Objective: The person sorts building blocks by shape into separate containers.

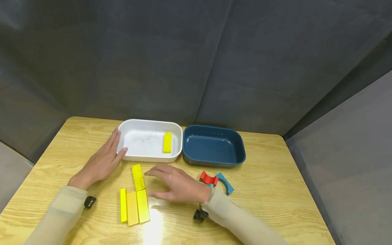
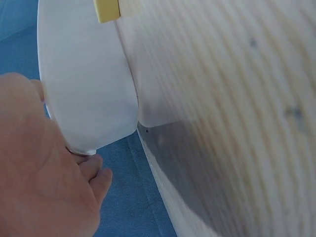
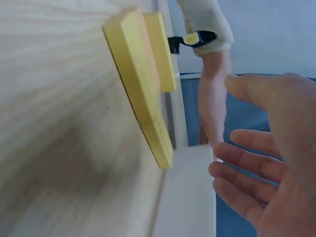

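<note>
At the left end of a white tub [image 1: 147,159], my left hand [image 1: 99,163] rests its fingers along the side, with the thumb near the front corner. In the left wrist view this hand [image 2: 44,168] lies against the white tub [image 2: 89,74]. My right hand [image 1: 180,183] hovers with spread fingers just right of the yellow blocks, and the right wrist view shows nothing in its grasp. A yellow block [image 1: 138,177] lies behind another yellow block [image 1: 143,206]. Beside these are an orange-yellow block [image 1: 133,208] and a narrow yellow block [image 1: 123,205]. One yellow block [image 1: 167,143] lies inside the tub.
A dark blue tub [image 1: 214,162] stands against the white tub's right side. In front of it lie a red arched block [image 1: 209,179] and a blue arched block [image 1: 225,183], with another blue piece partly hidden by my right hand. Dark partitions [image 1: 196,61] enclose the wooden table [image 1: 275,190].
</note>
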`<state>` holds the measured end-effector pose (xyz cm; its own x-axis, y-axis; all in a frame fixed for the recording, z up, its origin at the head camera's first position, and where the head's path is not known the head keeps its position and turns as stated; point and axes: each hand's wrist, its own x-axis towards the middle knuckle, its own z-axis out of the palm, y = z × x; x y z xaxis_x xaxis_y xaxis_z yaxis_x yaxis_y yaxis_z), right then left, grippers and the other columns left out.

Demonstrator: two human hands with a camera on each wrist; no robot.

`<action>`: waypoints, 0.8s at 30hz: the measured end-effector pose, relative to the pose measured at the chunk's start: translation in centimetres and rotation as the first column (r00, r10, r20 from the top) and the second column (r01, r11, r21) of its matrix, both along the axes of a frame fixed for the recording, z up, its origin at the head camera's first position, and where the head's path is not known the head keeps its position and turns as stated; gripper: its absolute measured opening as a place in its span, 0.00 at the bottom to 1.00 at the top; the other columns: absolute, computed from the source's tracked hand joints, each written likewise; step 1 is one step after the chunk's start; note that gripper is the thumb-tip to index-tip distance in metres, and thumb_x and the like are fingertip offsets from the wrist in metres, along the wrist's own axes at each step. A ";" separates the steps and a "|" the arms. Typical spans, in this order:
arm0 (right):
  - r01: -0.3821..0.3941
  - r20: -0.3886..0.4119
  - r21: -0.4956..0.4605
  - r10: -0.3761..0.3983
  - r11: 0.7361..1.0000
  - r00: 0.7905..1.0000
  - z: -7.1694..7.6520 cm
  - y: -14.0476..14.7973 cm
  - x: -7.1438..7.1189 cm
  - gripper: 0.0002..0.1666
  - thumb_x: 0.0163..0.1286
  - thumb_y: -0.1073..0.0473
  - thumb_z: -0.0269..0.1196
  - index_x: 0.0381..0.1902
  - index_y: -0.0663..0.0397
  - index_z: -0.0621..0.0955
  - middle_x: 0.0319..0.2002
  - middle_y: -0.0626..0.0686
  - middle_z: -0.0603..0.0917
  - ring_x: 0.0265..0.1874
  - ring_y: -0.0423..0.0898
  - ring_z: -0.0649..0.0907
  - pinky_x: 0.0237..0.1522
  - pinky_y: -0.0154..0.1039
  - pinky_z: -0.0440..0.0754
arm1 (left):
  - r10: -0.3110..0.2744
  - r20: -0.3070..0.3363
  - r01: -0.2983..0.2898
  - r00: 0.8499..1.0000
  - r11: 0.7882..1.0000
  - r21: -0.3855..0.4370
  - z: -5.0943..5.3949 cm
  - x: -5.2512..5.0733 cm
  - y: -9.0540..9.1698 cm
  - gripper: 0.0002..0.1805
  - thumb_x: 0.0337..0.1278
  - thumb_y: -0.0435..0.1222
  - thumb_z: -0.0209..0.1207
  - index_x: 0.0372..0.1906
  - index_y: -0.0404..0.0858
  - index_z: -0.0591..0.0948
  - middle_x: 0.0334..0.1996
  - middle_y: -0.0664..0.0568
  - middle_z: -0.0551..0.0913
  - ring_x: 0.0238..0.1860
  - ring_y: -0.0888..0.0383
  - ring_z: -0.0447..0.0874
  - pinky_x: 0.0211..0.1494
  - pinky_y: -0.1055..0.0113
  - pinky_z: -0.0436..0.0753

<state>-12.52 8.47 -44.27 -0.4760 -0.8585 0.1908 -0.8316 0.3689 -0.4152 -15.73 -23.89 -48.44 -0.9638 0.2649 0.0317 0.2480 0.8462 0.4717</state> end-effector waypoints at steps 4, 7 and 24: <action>-0.013 0.047 0.023 0.012 1.000 0.999 -0.9 -0.2 0.8 0.32 0.77 0.40 0.68 0.69 0.51 0.80 0.64 0.45 0.82 0.64 0.39 0.80 0.70 0.29 0.74 | -0.003 -0.003 0.003 1.000 1.000 0.009 0.0 0.1 0.0 0.46 0.87 0.57 0.38 0.87 0.36 0.33 0.87 0.50 0.23 0.87 0.35 0.37 0.83 0.32 0.53; -0.012 0.092 0.044 0.008 0.999 0.996 -1.7 -0.3 1.4 0.32 0.77 0.38 0.67 0.69 0.49 0.80 0.64 0.43 0.81 0.63 0.37 0.79 0.69 0.29 0.74 | -0.003 -0.004 0.003 1.000 1.000 0.013 0.1 0.2 0.0 0.46 0.87 0.57 0.38 0.87 0.36 0.33 0.87 0.50 0.23 0.87 0.36 0.37 0.83 0.32 0.53; 0.025 0.114 0.134 -0.040 0.991 0.993 -4.6 -1.2 2.5 0.40 0.76 0.31 0.63 0.73 0.50 0.77 0.66 0.44 0.79 0.65 0.37 0.78 0.69 0.31 0.75 | 0.005 0.002 -0.005 1.000 1.000 0.008 0.1 0.2 0.1 0.46 0.87 0.57 0.39 0.87 0.37 0.33 0.87 0.50 0.24 0.87 0.38 0.36 0.82 0.32 0.54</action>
<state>-10.02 7.27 -48.83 -0.5164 -0.8561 0.0183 -0.7671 0.4530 -0.4543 -15.51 -23.83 -48.34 -0.9653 0.2594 0.0316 0.2424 0.8439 0.4786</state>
